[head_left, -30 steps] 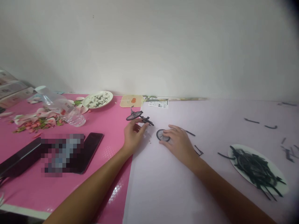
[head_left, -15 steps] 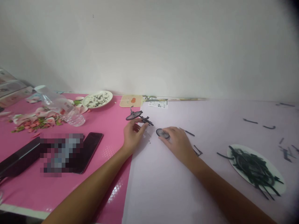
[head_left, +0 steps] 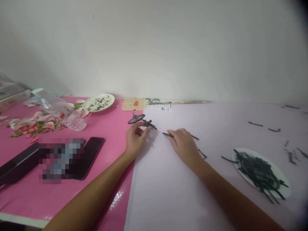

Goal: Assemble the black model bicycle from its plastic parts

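Note:
Between the thumb and fingers of my left hand is a small dark model bicycle, partly built, with one spoked wheel lying nearly flat at its far left end. To its right, my right hand pinches a loose toy wheel, now seen almost edge-on as a thin dark line. A small gap separates the wheel from the model. Just beyond my right hand lies a thin black strip, and a black angled part rests beside my wrist.
A white plate heaped with black parts stands at the right, with loose black pieces behind it. On the pink left side are a phone, a clear bottle, a plate of white bits, and a fly swatter by the wall.
My right hand has turned the loose wheel from showing its spoked face to nearly edge-on. My left hand keeps hold of the model bicycle, and the view has shifted slightly.

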Action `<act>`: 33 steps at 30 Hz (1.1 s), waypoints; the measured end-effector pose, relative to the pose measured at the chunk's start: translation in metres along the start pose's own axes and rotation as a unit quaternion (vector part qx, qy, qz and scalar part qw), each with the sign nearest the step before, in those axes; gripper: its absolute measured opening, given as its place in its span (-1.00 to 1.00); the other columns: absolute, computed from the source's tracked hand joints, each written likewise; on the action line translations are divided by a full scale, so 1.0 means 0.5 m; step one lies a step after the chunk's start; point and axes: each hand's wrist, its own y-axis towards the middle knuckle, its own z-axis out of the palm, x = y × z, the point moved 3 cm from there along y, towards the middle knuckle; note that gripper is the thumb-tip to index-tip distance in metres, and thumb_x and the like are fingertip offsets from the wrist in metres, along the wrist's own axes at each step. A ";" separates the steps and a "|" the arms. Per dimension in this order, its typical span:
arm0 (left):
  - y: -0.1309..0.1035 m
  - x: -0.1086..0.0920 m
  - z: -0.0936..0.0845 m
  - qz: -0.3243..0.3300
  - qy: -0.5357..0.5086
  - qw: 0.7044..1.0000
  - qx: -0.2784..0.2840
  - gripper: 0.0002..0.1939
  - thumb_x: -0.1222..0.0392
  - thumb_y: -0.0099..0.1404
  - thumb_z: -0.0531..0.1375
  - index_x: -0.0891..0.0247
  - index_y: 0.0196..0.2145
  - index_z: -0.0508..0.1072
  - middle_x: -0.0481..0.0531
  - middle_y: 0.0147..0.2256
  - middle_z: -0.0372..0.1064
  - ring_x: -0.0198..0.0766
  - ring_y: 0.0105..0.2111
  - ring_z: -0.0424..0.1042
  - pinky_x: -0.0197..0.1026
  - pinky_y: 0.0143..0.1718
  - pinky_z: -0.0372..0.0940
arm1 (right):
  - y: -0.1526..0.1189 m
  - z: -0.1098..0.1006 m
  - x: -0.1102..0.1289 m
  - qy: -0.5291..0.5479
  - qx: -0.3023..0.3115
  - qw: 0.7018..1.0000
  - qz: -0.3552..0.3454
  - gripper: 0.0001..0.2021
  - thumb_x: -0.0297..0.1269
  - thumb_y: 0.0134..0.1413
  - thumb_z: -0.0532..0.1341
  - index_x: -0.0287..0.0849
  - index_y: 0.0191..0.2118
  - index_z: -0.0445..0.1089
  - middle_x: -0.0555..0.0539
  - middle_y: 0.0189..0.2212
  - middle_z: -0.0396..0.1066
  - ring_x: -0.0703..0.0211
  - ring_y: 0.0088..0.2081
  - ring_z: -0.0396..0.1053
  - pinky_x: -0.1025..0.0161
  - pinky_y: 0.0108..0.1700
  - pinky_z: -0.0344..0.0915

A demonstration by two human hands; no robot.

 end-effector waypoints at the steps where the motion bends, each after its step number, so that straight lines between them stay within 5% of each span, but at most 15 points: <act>1: 0.000 0.000 0.000 -0.001 -0.002 1.000 0.000 -0.59 -0.11 0.22 0.41 0.22 -0.11 0.58 0.00 -0.40 0.52 -0.31 -0.49 0.42 -0.24 -0.39 0.30 | 0.001 0.000 0.000 0.001 0.009 1.000 -0.002 -0.78 -0.28 0.41 0.20 -0.21 0.05 0.51 -0.19 -0.19 0.59 -0.10 -0.07 0.42 0.01 -0.09 0.34; 11: 0.000 0.003 0.000 0.005 -0.005 1.000 0.001 -0.58 -0.13 0.22 0.41 0.23 -0.11 0.58 0.00 -0.41 0.50 -0.32 -0.49 0.40 -0.26 -0.42 0.27 | -0.006 0.005 -0.014 0.067 -0.016 0.998 0.006 -0.90 -0.31 0.32 0.31 -0.12 -0.10 0.56 -0.11 -0.24 0.60 -0.09 -0.04 0.41 0.00 -0.06 0.32; 20: -0.002 0.002 0.003 0.016 -0.020 0.999 0.019 -0.57 -0.12 0.23 0.41 0.23 -0.10 0.57 0.01 -0.39 0.53 -0.31 -0.47 0.45 -0.25 -0.39 0.29 | -0.003 -0.019 0.001 0.141 -0.109 0.984 -0.006 -0.92 -0.28 0.35 0.29 -0.08 -0.12 0.54 -0.10 -0.27 0.58 -0.03 -0.09 0.42 -0.02 -0.03 0.37; 28: -0.005 0.002 0.005 0.020 -0.029 0.999 0.031 -0.59 -0.11 0.24 0.40 0.23 -0.10 0.56 0.00 -0.42 0.54 -0.30 -0.50 0.47 -0.25 -0.44 0.27 | -0.008 -0.026 0.013 0.240 -0.097 0.965 0.050 -0.85 -0.29 0.41 0.20 -0.07 -0.01 0.49 -0.13 -0.12 0.53 0.01 -0.04 0.44 0.01 0.04 0.40; 33: -0.008 0.001 0.009 0.013 -0.053 0.998 0.035 -0.58 -0.11 0.24 0.41 0.24 -0.10 0.56 0.09 -0.22 0.59 -0.30 -0.48 0.52 -0.25 -0.46 0.29 | -0.019 -0.020 0.005 0.275 -0.096 0.946 0.143 -0.58 -0.20 0.33 0.28 -0.02 0.25 0.34 -0.08 -0.15 0.54 0.07 -0.16 0.50 0.09 -0.04 0.44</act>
